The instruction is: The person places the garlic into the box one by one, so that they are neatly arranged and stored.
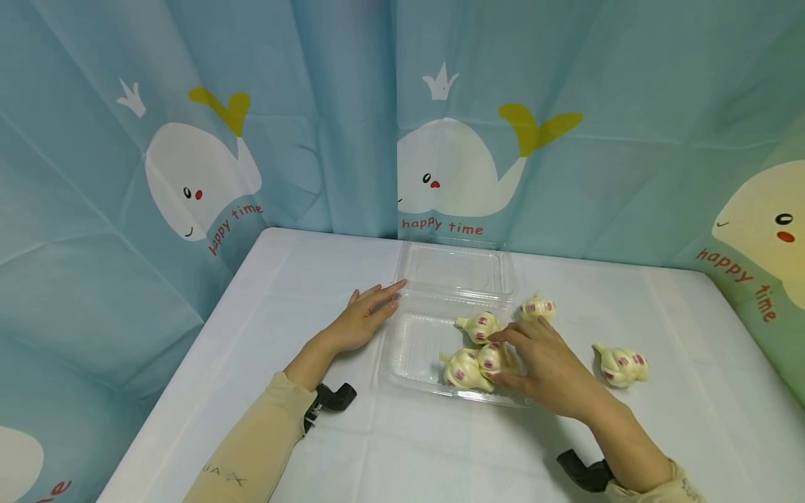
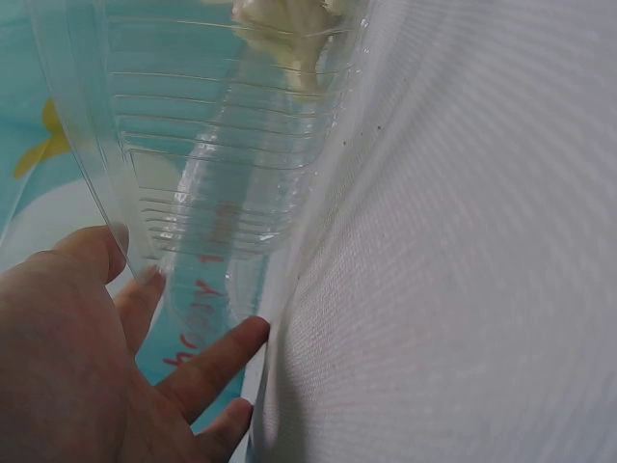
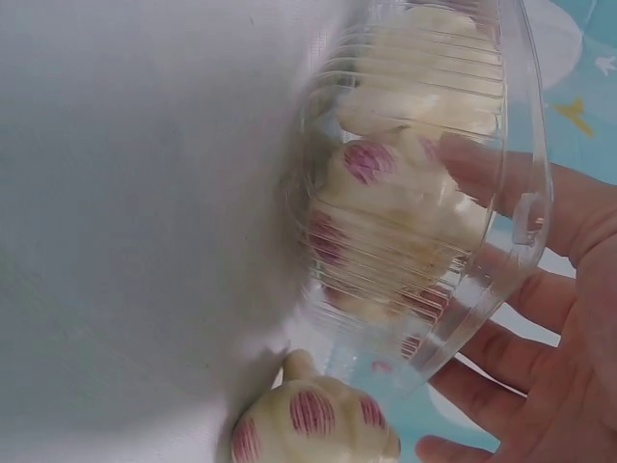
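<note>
A clear plastic clamshell box (image 1: 409, 349) lies with its lid (image 1: 455, 269) folded back. Inside are a garlic bulb (image 1: 482, 327) toward the back and another garlic bulb (image 1: 465, 369) near the front edge. My right hand (image 1: 547, 367) reaches over the box's right side and holds a third garlic bulb (image 1: 493, 358) between thumb and fingers. Through the box wall in the right wrist view, the thumb (image 3: 482, 169) lies against that bulb. My left hand (image 1: 361, 321) has its fingers extended at the box's left edge, thumb tip right at the rim in the left wrist view.
Outside the box, one garlic bulb (image 1: 537, 307) sits behind my right hand and another garlic bulb (image 1: 621, 365) lies farther right. A white cloth covers the table (image 1: 302, 279). Blue curtains (image 1: 352, 140) with whale prints hang behind and beside it.
</note>
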Demonstrator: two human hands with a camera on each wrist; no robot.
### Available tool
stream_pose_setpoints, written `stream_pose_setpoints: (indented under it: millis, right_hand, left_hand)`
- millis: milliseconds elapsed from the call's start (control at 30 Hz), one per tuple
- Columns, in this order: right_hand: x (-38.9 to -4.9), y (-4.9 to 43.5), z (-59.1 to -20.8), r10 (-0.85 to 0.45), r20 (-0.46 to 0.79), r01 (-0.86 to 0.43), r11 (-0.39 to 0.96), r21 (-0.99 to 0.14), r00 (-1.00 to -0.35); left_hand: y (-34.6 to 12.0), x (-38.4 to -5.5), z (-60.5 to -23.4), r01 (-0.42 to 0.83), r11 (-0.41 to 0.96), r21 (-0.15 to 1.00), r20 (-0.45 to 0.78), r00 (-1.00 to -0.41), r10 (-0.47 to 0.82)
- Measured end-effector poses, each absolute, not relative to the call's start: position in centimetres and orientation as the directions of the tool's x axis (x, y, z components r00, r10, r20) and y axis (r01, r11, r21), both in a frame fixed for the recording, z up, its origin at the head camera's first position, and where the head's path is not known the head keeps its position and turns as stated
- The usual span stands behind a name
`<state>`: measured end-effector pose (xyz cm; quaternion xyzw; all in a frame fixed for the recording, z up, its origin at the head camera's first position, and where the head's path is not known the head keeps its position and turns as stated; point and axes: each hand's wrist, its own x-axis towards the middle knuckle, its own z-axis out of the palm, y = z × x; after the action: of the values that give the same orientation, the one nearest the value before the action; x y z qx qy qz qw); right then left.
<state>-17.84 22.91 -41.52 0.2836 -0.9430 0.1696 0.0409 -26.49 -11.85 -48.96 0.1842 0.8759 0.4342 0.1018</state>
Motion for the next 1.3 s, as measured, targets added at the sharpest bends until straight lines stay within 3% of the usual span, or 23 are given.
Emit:
stream_pose_setpoints:
  millis: [433,1300]
  right_hand:
    - [-18.0,23.2,-41.8,-0.483,0.249,-0.543,0.763,-0.35,-0.839]
    - [-17.9,25.7,-40.7,-0.419,0.26,-0.493,0.752,-0.438,-0.87]
  left_hand:
    - [-11.7,-26.7,-49.0,0.246,0.557,0.793,-0.01,-0.909,0.416]
    - [-11.8,-26.3,-49.0,0.232,0.556,0.798,-0.022,-0.911,0.412]
